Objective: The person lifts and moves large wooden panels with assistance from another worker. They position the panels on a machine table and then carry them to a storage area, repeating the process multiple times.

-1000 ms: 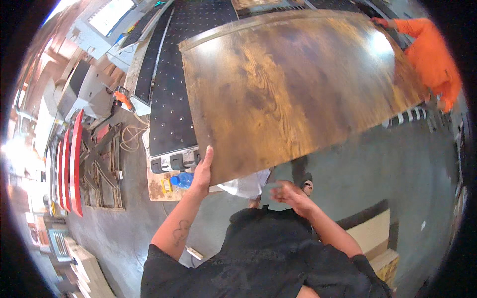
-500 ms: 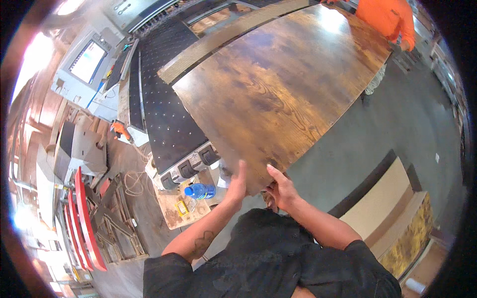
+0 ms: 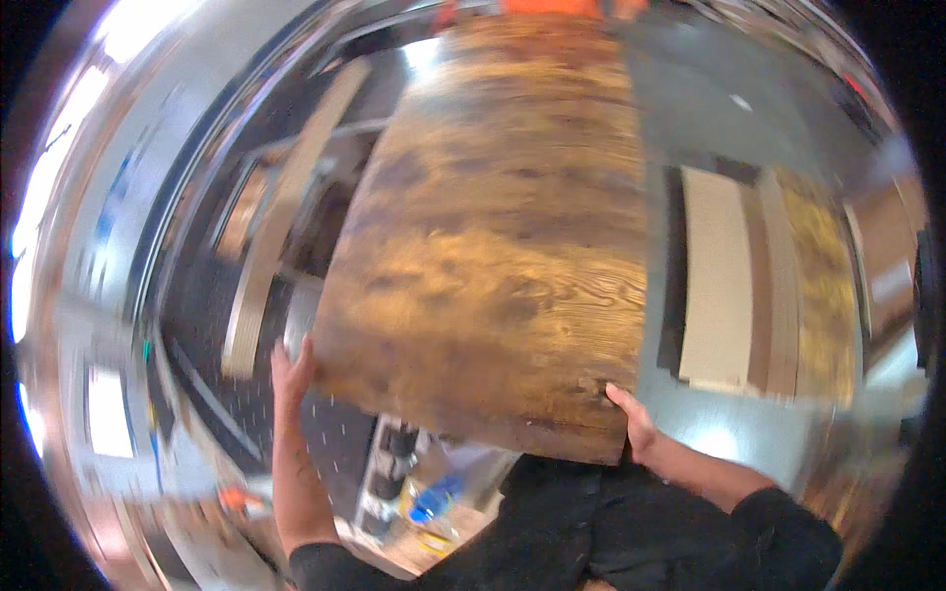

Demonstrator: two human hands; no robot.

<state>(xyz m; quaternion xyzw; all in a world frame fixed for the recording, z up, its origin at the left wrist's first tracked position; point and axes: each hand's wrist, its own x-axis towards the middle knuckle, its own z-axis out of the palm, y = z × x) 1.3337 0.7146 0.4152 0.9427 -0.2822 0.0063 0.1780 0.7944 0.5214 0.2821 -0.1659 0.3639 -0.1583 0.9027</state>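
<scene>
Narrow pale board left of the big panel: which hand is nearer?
Left. The left hand is just right of the narrow pale board, by its near end; the right hand is farther, gripping the near right corner of the wood-grain panel.

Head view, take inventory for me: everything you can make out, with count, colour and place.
Wood-grain panel: one, brown, centre
Perforated table: one, black, left of panel
Long strip: one, tan, upper left
Boards: several, tan and mottled yellow-brown, right
Floor: one, grey, right
Bottle: one, blue, below panel
Screen: one, white, lower left
Co-worker's clothing: orange, top edge
Background items: uncountable, blurred, left
Shirt: one, black, bottom
Left hand: one, bare, panel's left edge
Right hand: one, bare, gripping panel's right edge
</scene>
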